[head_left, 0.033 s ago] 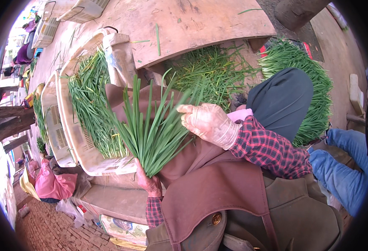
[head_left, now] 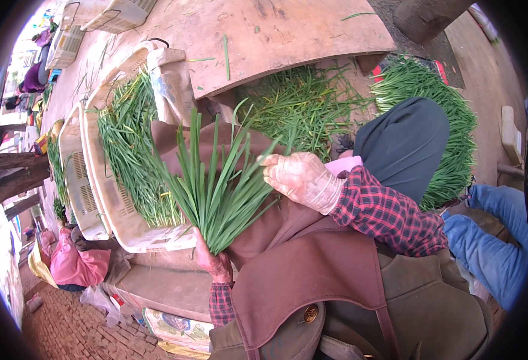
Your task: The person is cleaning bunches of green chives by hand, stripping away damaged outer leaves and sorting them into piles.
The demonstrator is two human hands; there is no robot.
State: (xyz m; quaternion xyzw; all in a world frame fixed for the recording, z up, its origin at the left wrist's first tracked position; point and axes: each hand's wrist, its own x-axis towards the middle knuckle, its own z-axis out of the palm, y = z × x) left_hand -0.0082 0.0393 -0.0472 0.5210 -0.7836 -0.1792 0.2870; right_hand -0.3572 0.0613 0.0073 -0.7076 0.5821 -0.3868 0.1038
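Observation:
A fanned bunch of garlic chives (head_left: 213,186) rises from my left hand (head_left: 214,264), whose fingers are closed around its lower end above my brown apron (head_left: 312,270). My right hand (head_left: 303,181), in a thin whitish glove, is at the bunch's right side. Its thumb and fingers are pinched together on a green chive leaf (head_left: 272,147), which is partly blurred. Part of the left hand's grip is hidden behind the leaves.
At the left stands a pale plastic crate (head_left: 133,241) of chives. Beyond my lap, a wooden board (head_left: 288,36) overhangs loose leaves (head_left: 312,105). More chives (head_left: 435,120) are heaped at the right, near another person's jeans (head_left: 492,225). A person in pink (head_left: 81,261) is at the lower left.
My right hand has shifted slightly to the right and down. The bunch and my left hand stay in place.

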